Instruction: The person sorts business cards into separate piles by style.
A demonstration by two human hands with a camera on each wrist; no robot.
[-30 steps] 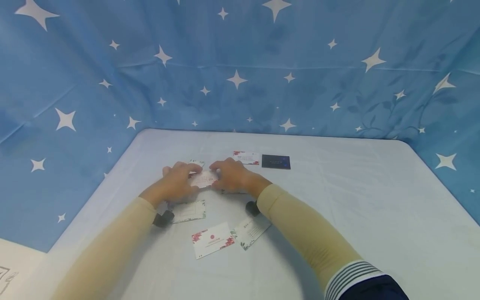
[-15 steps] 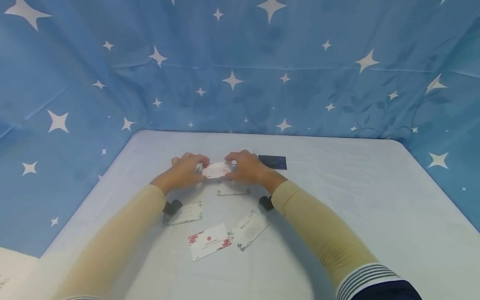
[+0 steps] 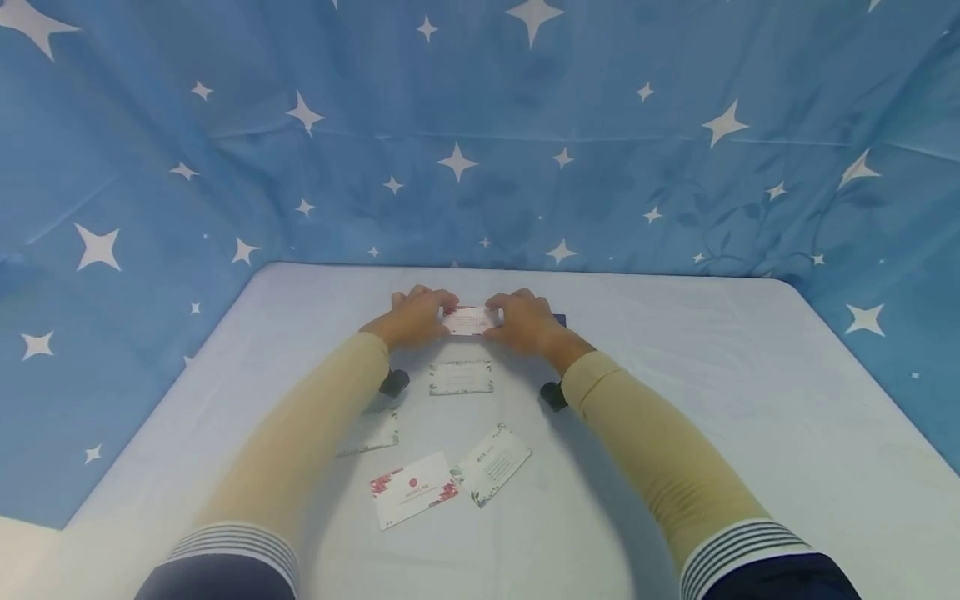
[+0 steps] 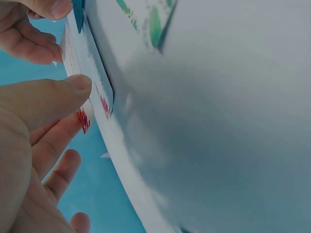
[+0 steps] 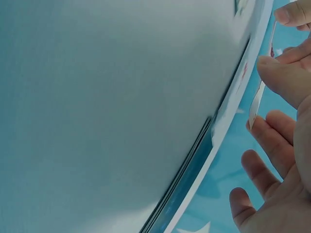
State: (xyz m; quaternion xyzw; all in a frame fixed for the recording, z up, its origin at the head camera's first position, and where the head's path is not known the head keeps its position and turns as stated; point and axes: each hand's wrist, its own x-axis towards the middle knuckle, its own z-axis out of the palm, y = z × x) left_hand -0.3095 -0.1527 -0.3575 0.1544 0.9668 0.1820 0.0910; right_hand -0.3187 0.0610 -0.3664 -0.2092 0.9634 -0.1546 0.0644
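Note:
Held between both hands is a white business card (image 3: 470, 321) with red floral corners, close over the far part of the table. My left hand (image 3: 416, 318) pinches its left end between thumb and fingers; my right hand (image 3: 525, 323) pinches the right end the same way. In the left wrist view, another red-cornered business card (image 4: 103, 90) lies on the table just below the held one. Beside it, in the right wrist view, is a short stack of dark blue cards (image 5: 182, 182), mostly hidden behind my right hand in the head view.
Nearer on the white table (image 3: 660, 358) lie a green-leaf card (image 3: 461, 378), a tilted green-leaf card (image 3: 493, 464) and a red-flower card (image 3: 415, 489) touching it or nearly so. My left forearm partly covers another leaf card (image 3: 378, 432). A blue star-patterned curtain (image 3: 480, 208) hangs behind.
Both hands have carried the red-flower business card right and farther back, over the matching card beside the dark stack. The leaf card in the middle has come into full view.

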